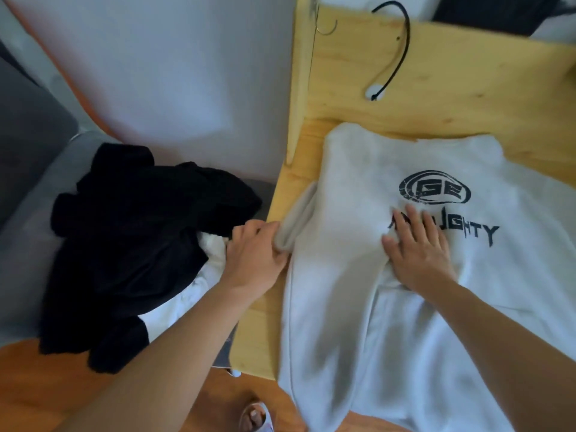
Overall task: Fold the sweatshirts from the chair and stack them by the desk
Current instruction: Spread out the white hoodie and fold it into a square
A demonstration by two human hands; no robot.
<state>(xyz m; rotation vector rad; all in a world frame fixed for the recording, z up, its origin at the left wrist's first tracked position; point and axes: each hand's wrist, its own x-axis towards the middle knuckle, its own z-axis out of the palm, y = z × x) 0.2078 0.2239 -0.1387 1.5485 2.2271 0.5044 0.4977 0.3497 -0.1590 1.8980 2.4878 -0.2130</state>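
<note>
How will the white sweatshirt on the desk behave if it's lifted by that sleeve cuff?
Probably floppy: the white sweatshirt lies creased on the desk and drapes over its near edge. The left hand grips only the sleeve cuff, so the body would likely trail and sag. The right hand presses flat on it, suggesting it slides easily on smooth wood.

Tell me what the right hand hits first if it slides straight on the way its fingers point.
The right hand lies flat on the sweatshirt, fingers pointing at the oval logo; it would likely cross that first.
</note>
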